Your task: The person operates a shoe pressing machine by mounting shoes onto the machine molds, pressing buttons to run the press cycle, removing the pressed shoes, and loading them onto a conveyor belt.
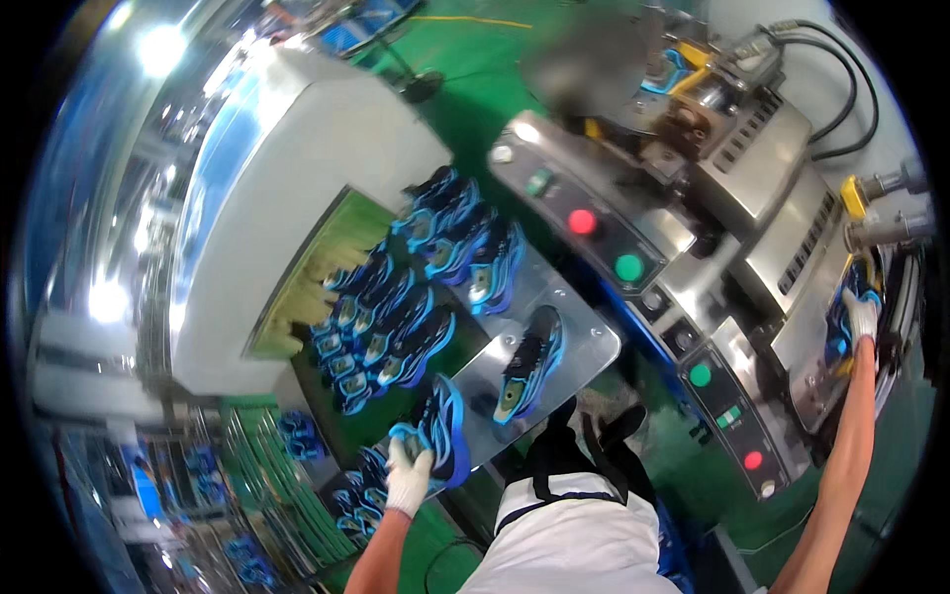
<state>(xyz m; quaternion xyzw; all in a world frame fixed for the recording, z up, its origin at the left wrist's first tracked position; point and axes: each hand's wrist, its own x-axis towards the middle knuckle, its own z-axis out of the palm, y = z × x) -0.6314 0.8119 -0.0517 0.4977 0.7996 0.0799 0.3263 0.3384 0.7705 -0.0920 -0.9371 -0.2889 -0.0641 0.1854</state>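
Note:
My left hand [408, 477], in a white glove, grips the heel end of a black and blue sneaker [448, 431] at the front edge of a metal shelf [584, 346]. Another sneaker [531, 364] lies alone on that shelf, to the right of it. Far to the right, my right hand [861, 315], also gloved, reaches up to the machine and has its fingers around a dark blue shoe [841, 322] at the machine's side. The machine and the glove partly hide that shoe.
Rows of sneakers [406, 337] run into a white machine housing with a green bristle curtain [317, 267]. A control panel with red and green buttons [628, 267] fronts the metal machine [762, 198]. Racks with shoes [247, 559] stand at lower left.

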